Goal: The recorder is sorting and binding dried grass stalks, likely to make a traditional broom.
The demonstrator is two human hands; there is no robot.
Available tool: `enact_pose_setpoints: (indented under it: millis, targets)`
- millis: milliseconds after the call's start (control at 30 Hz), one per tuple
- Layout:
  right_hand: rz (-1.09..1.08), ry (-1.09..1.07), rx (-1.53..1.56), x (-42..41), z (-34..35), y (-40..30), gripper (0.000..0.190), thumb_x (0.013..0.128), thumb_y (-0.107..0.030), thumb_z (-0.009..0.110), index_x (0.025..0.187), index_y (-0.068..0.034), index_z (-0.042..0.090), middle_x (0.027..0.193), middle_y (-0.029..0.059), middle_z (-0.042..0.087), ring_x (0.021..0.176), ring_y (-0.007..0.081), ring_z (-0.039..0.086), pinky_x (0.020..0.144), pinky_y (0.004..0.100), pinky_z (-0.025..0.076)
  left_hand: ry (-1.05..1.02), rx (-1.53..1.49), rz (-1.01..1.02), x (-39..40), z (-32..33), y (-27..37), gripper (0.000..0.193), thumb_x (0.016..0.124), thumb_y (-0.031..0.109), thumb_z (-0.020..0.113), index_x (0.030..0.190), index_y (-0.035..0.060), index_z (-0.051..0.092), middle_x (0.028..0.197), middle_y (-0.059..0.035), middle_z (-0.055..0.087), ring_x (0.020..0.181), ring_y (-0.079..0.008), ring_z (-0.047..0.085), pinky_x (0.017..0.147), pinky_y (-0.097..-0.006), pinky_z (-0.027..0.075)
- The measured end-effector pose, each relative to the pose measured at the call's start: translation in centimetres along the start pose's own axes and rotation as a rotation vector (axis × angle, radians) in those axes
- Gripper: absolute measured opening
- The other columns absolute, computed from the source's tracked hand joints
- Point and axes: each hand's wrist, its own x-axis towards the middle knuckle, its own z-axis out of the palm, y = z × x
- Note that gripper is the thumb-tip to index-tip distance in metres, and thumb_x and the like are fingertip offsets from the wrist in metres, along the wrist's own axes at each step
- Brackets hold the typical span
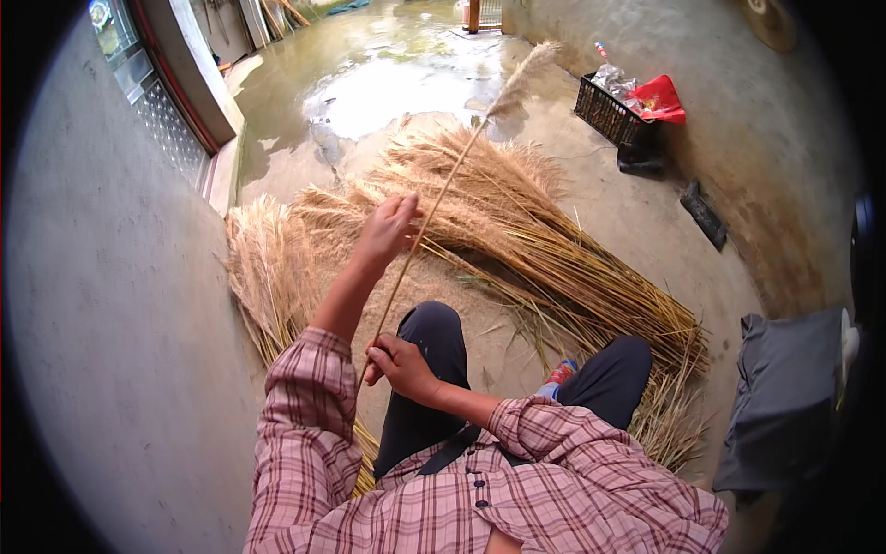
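Observation:
A single dry reed stalk with a feathery plume (520,79) slants up and away in front of me. Near its lower end my right hand (401,365) grips the stalk between thumb and fingers. Higher up, my left hand (393,227) is beside the stalk; its fingers are slightly blurred, and whether they touch the stalk is unclear. Beyond my knees a large pile of plumed reed stalks (554,256) lies across the floor, plumes towards the far left. Another bunch of plumes (270,263) lies at the left, its stalks running back beside my left leg.
Loose fluff and stalk scraps cover part of the concrete floor (484,339). A black plastic crate (609,114) holding bags is by the right wall, with dark objects near it. A grey cloth-covered object (782,401) stands at right. A wall (138,311) rises close on the left; wet floor shines beyond.

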Motion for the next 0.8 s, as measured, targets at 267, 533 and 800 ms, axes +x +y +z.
enact_pose_setpoints:
  millis: [267,533,800]
  targets:
    - [0.121,-0.232,-0.038,0.5,-1.5,-1.3,0.019,0.093,-0.014,0.049,0.087,0.002,0.057,0.071,0.0076,0.061,0.056,0.0132,0.063,0.051,0.0260,0.050,0.078,0.042,0.094,-0.1,-1.1,-3.8,0.020,0.094,0.016,0.048,0.089,0.0033,0.063,0.056,0.0029,0.049,0.045,-0.0043,0.044,0.042,-0.0206,0.034]
    - [0.076,0.121,-0.086,-0.6,-11.3,-3.1,0.019,0.094,-0.015,0.050,0.091,0.001,0.060,0.074,0.0074,0.061,0.053,0.0092,0.056,0.050,0.0213,0.046,0.546,0.587,0.001,-8.1,-14.2,-14.8,0.017,0.090,0.019,0.051,0.088,0.0063,0.063,0.056,-0.0103,0.056,0.049,-0.0191,0.055,0.050,-0.0336,0.043]
    - [0.235,0.259,-0.144,-3.2,-18.9,1.3,0.016,0.093,-0.014,0.051,0.088,-0.001,0.058,0.072,0.0047,0.061,0.052,0.0078,0.055,0.046,0.0206,0.044,0.656,0.424,-0.087,-3.6,-22.9,-10.7,0.019,0.092,0.015,0.049,0.092,0.0007,0.061,0.064,-0.0046,0.059,0.052,-0.0110,0.051,0.049,-0.0286,0.041]
